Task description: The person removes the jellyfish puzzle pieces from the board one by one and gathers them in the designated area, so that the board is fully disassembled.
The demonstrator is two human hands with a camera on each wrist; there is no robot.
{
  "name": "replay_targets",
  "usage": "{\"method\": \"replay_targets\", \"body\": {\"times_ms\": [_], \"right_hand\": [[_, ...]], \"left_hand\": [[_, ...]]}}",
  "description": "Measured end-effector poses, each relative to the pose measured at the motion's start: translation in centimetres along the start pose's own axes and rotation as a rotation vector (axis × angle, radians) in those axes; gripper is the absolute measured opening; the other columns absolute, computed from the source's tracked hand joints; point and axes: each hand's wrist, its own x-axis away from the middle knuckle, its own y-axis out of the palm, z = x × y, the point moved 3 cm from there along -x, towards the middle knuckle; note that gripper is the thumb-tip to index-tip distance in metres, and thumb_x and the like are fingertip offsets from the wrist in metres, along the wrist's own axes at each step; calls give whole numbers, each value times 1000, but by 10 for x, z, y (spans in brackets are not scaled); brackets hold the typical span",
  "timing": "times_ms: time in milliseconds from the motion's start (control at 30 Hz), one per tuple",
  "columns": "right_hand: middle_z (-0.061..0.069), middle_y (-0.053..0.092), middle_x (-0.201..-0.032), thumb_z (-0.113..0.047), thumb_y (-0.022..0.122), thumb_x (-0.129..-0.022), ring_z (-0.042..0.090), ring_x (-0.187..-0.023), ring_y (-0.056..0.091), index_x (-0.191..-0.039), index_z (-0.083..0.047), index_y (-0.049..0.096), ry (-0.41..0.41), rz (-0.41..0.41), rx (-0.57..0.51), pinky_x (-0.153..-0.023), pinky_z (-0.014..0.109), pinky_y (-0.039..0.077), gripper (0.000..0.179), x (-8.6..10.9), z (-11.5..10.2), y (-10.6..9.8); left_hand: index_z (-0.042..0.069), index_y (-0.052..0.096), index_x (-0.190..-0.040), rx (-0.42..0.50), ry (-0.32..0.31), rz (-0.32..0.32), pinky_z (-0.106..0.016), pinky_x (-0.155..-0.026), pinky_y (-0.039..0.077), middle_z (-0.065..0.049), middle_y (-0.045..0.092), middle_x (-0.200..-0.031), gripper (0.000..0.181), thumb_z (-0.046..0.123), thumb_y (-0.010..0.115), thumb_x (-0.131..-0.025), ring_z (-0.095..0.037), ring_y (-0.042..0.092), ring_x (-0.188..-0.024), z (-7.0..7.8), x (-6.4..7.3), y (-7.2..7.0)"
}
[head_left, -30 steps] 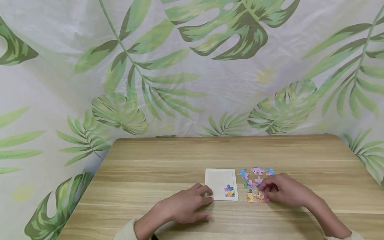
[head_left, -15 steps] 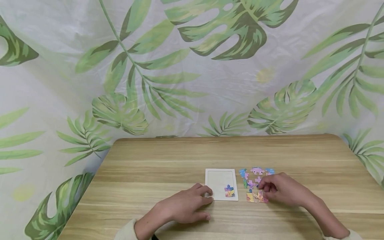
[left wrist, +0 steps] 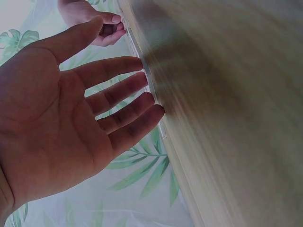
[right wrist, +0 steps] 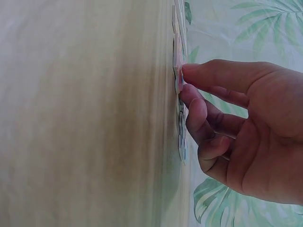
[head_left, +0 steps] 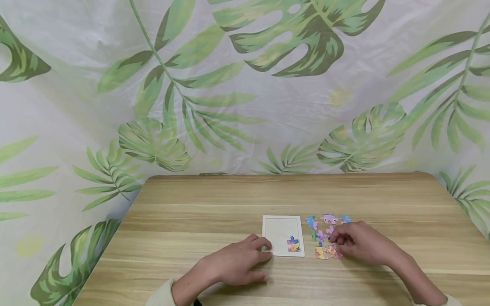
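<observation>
My left hand [head_left: 245, 260] lies with fingers spread, fingertips resting at the left edge of the white puzzle tray [head_left: 281, 219]. A small coloured jigsaw piece [head_left: 293, 245] with a blue knob sits in the tray's lower right corner. My right hand [head_left: 360, 243] is bent over the loose pieces to the right. Its thumb and index finger pinch a pink and yellow puzzle piece [head_left: 334, 251] low over the table, as the right wrist view shows at the piece's edge [right wrist: 178, 61]. The right hand's fingers partly hide the pieces beneath them.
Several loose jigsaw pieces lie in rough rows beside the tray, among them a pink one with eyes [head_left: 329, 218], a blue corner piece [head_left: 310, 221] and a yellow one [head_left: 319, 251]. The wooden table [head_left: 199, 199] reaches back to a leaf-patterned cloth [head_left: 229, 106].
The right hand has shifted the pink and yellow piece slightly left, toward the yellow piece beside it. The left hand and the tray have stayed in place.
</observation>
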Motion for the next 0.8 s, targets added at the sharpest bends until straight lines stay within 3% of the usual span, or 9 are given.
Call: {"method": "replay_targets", "body": {"times_ms": [567, 800], "right_hand": [[-13, 65, -87, -2, 83, -86, -5, -69, 48, -102, -14, 75, -34, -11, -21, -61, 19, 48, 21, 3, -1, 0], [-12, 66, -87, 0, 81, -86, -4, -75, 52, -103, -12, 75, -35, -27, -13, -64, 20, 50, 22, 4, -1, -2]], "left_hand": [[18, 71, -141, 5, -3, 1, -27, -108, 54, 5, 57, -152, 46, 46, 68, -105, -13, 49, -138, 0, 0, 0], [19, 73, -134, 11, -6, 1, -28, -107, 54, 5, 57, -152, 40, 46, 69, -105, -13, 49, -139, 0, -1, 1]]}}
